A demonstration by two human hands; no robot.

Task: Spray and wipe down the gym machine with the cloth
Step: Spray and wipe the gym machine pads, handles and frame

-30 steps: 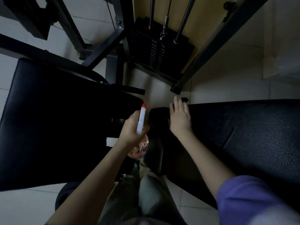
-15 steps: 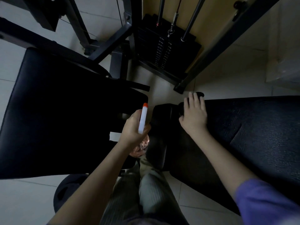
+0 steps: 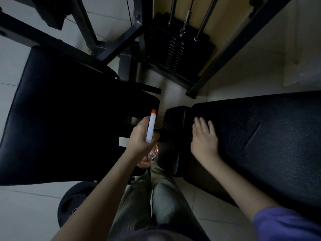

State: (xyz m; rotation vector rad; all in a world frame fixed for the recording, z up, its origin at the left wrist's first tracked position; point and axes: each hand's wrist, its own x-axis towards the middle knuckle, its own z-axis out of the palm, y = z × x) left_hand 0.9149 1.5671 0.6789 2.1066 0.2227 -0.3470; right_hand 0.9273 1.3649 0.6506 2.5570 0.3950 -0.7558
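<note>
Spray bottle [image 3: 150, 126] in left hand [image 3: 139, 139] | right hand [image 3: 204, 138] on pad [image 3: 271, 136] | stack labels [image 3: 174, 51] illegible

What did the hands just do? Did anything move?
The right hand slid across the pad, first out to its far edge, then back toward the person, and it lies flat there now. The left hand kept gripping the spray bottle in about the same spot.

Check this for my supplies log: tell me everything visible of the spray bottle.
The spray bottle has a white head ending in an orange nozzle tip, pointing away from the person. Its clear, pinkish body shows below the left hand, which grips its neck. It hangs between the left pad and right pad.
</note>
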